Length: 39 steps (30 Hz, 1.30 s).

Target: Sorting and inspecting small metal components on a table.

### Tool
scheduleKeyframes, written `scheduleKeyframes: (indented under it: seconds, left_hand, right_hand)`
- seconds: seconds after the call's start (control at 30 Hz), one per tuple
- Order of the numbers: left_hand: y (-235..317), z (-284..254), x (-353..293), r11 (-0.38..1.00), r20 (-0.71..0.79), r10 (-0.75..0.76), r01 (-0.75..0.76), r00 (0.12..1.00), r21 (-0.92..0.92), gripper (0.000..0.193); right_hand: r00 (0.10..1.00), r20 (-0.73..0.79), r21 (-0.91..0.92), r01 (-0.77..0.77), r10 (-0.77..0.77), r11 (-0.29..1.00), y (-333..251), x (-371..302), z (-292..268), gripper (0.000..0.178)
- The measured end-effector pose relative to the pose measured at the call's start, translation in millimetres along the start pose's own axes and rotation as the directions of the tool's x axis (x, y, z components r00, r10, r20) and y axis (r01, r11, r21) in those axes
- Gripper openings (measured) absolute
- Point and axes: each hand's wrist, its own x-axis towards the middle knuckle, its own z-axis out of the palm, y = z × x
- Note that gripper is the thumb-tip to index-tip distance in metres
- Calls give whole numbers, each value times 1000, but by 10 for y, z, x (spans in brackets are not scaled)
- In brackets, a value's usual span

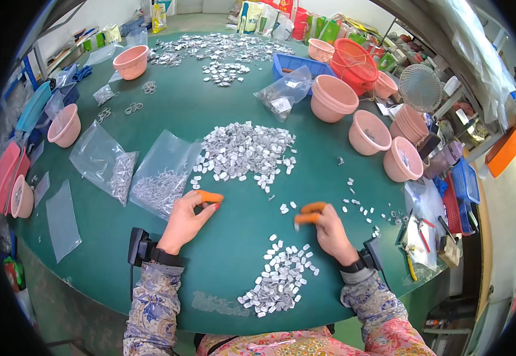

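My left hand hovers beside the large pile of small silver-white metal pieces. Its thumb and orange-capped index finger are brought together in a pinch; anything between them is too small to make out. Across the gap, my right hand, with orange covers on two fingers, pinches a small silver piece at its fingertips. A smaller pile of the same pieces lies nearer me, between my forearms. A few loose pieces sit between the two piles.
Bags of metal parts lie left of the large pile. Pink baskets line the right side near a blue tray. Pliers with red handles rest at the right edge. More pieces cover the far end of the green table.
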Motion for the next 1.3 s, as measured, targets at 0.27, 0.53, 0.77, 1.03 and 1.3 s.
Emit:
scheduleKeyframes:
  seconds: [0.27, 0.53, 0.77, 1.03, 1.3]
  left_hand:
    - [-72, 30, 27, 997, -46, 63, -65, 997, -36, 22]
    - [-25, 25, 16, 1000, 17, -1, 1, 1000, -11, 21]
    - [13, 15, 22, 998, 5, -14, 14, 1000, -61, 21]
    - [-46, 16, 14, 999, -27, 35, -36, 999, -40, 22]
    - [-13, 35, 31, 1000, -20, 10, -11, 1000, -22, 22]
  right_hand:
    - [982, -15, 135, -183, 187, 974, -159, 251, 78, 52]
    - [976, 206, 394, -144, 65, 908, -152, 0, 14, 44]
    - [998, 29, 56, -57, 56, 997, -228, 397, 222, 29]
    - [906, 43, 223, -419, 420, 880, -193, 351, 128, 15]
    - [941, -69, 179, -316, 332, 932, 114, 239, 100, 24]
